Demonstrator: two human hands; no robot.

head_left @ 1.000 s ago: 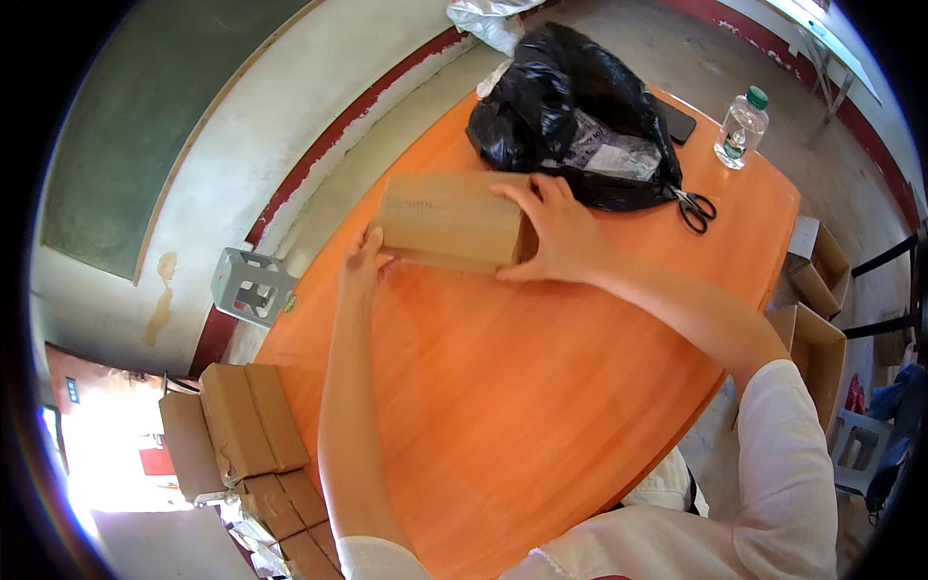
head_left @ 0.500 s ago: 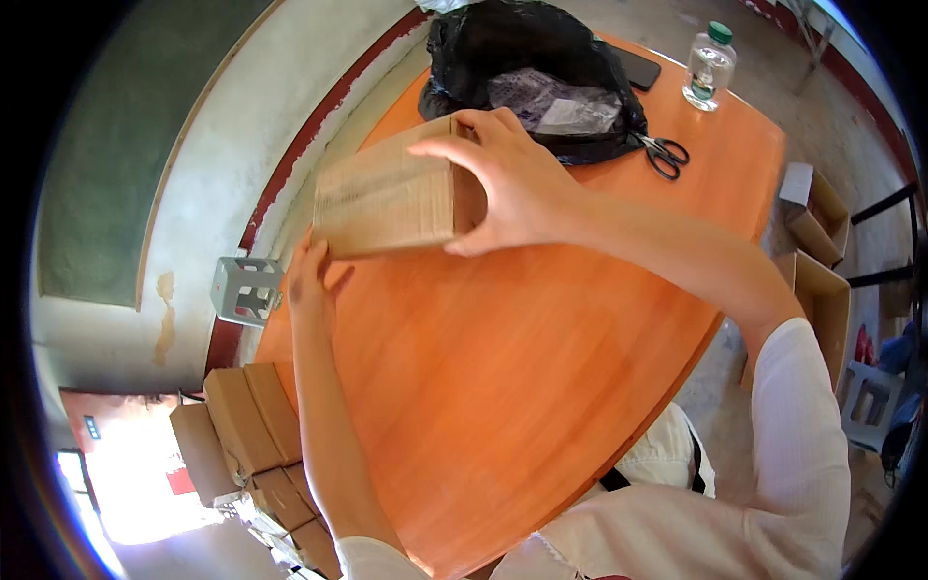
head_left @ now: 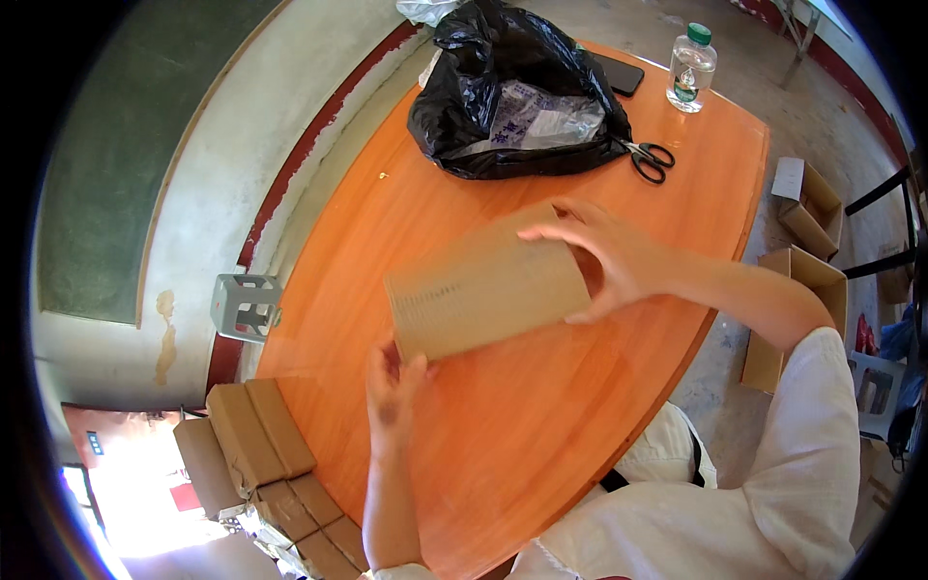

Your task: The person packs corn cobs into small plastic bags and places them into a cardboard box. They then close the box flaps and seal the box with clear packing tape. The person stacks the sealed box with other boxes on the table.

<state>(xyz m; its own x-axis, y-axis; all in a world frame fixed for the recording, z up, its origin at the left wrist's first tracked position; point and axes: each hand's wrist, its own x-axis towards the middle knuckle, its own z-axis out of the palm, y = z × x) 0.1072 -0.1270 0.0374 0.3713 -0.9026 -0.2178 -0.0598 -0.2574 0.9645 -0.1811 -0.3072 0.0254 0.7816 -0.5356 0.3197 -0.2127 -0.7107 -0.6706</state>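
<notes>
A brown cardboard box (head_left: pixel 483 285) is held between my two hands over the middle of the orange wooden table (head_left: pixel 541 406). My right hand (head_left: pixel 604 256) spans the box's right end, with thumb and fingers on opposite edges. At the lower left corner, my left hand (head_left: pixel 394 372) pinches the box's edge, its thumb near the front face. The box is tilted, its right end higher in view than its left; motion blurs it slightly. Its underside is hidden.
Beyond the box sit a black plastic bag (head_left: pixel 522 97) with clear packaging inside, scissors (head_left: pixel 650 161), a phone (head_left: pixel 619 74) and a water bottle (head_left: pixel 692 68). Several cardboard boxes (head_left: pixel 256 435) are stacked at lower left. Open boxes (head_left: pixel 812 208) stand right, a grey stool (head_left: pixel 246 306) left.
Both hands have brought the box nearer to me and to the right, away from the black bag. The box has turned so that its left end now sits lower.
</notes>
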